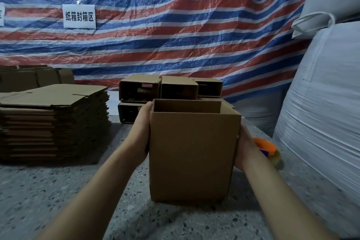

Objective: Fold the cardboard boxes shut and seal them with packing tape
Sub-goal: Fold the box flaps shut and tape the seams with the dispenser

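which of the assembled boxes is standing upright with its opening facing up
The box held between the left hand and right hand. The boxes behind it lie on their sides, stacked, with openings facing the camera.

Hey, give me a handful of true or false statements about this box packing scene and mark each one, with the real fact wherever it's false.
1. Both hands hold one cardboard box, the left hand on its left side and the right hand on its right. True.
2. The held box is taped shut on top. False: its top is open and no tape shows on it.
3. A stack of flattened cardboard lies to the left of the held box. True.
4. The tape roll sits on top of the flattened stack. False: it lies on the speckled table, by the right hand.
5. Several assembled boxes sit behind the held box. True.
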